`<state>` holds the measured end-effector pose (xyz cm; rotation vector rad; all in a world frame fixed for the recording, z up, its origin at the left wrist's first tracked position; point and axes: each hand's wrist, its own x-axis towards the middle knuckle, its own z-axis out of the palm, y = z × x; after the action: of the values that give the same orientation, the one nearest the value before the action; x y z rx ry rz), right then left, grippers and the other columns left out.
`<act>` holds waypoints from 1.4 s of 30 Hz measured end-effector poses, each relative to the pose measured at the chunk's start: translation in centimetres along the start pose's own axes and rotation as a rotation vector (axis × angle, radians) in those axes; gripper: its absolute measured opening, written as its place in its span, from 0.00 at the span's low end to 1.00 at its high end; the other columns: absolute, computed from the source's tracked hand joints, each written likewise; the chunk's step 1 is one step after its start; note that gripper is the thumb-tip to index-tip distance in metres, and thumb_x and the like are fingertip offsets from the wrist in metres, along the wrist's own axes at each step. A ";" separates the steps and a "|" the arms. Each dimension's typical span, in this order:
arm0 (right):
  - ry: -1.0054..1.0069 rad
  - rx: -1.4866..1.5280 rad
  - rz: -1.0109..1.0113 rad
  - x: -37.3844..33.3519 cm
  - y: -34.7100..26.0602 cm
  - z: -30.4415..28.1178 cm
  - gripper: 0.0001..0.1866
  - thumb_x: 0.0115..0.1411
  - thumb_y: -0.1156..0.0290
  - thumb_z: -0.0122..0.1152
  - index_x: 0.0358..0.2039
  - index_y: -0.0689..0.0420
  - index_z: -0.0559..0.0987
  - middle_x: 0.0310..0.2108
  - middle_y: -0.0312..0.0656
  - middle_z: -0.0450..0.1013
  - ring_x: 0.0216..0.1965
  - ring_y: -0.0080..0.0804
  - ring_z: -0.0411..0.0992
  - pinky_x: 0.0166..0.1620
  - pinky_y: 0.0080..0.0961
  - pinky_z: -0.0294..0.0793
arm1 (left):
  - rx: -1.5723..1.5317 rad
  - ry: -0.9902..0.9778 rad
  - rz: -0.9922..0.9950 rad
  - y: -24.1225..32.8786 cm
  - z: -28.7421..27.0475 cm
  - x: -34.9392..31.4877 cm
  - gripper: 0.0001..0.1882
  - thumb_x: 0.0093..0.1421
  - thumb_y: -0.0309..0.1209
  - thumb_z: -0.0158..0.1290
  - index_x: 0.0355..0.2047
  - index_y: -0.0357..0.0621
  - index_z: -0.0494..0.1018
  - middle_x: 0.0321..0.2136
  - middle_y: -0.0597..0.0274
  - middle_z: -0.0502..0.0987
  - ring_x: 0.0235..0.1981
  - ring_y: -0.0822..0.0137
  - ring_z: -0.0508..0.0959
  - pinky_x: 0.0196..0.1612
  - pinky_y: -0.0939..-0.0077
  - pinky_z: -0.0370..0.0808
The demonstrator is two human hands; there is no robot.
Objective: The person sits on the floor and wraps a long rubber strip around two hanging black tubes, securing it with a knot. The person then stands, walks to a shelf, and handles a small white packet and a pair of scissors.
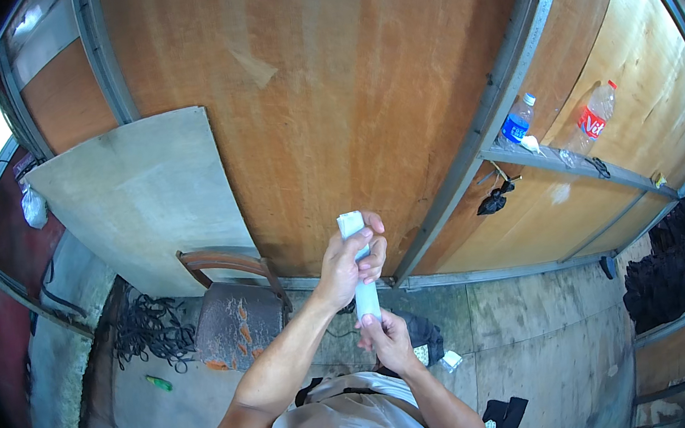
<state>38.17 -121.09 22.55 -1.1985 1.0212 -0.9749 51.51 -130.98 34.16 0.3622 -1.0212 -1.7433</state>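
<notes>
A long, narrow, pale bluish-white folded strip (367,301) stands nearly upright in front of my chest. Whether it is paper or cloth, I cannot tell. Around its upper part my left hand (339,270) is closed, with the thumb across the front and the strip's top end sticking out above. Lower down, my right hand (389,342) pinches the bottom end between thumb and fingers. Part of the strip's middle is hidden behind the left fingers.
A worn chair (241,325) stands on the left, beside tangled black cords (152,331). Plywood (296,117) walls the front. Two plastic bottles (517,121) sit on a metal ledge (575,161) at right. Dark cloth (671,276) is piled far right; a black piece (504,418) lies on the floor.
</notes>
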 end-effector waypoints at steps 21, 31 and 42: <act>0.464 0.176 -0.199 -5.9 -7.6 -12.2 0.11 0.60 0.71 0.72 0.43 0.60 0.87 0.39 0.43 0.76 0.30 0.22 0.76 0.32 0.17 0.78 | 0.454 -0.801 -0.739 -11.1 4.2 3.1 0.16 0.75 0.38 0.42 0.37 0.38 0.70 0.26 0.71 0.66 0.26 0.78 0.62 0.28 0.80 0.61; 0.695 -0.080 -0.312 -4.5 -4.3 -28.2 0.05 0.60 0.76 0.70 0.35 0.64 0.87 0.38 0.42 0.76 0.28 0.23 0.75 0.27 0.18 0.76 | 0.527 -0.652 -0.675 -22.9 10.9 12.4 0.20 0.76 0.43 0.41 0.41 0.37 0.72 0.23 0.75 0.62 0.24 0.79 0.60 0.27 0.79 0.60; 0.603 -0.197 -0.264 -2.4 -6.1 -49.9 0.05 0.59 0.75 0.70 0.34 0.62 0.88 0.34 0.42 0.78 0.30 0.26 0.75 0.33 0.23 0.75 | 0.585 -0.467 -0.532 -35.4 20.2 24.2 0.21 0.77 0.42 0.37 0.39 0.37 0.72 0.21 0.72 0.62 0.23 0.77 0.61 0.28 0.77 0.62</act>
<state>-10.96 -131.95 25.00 -1.2491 1.4805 -1.5272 6.00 -139.45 24.08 0.6561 -1.9205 -2.0181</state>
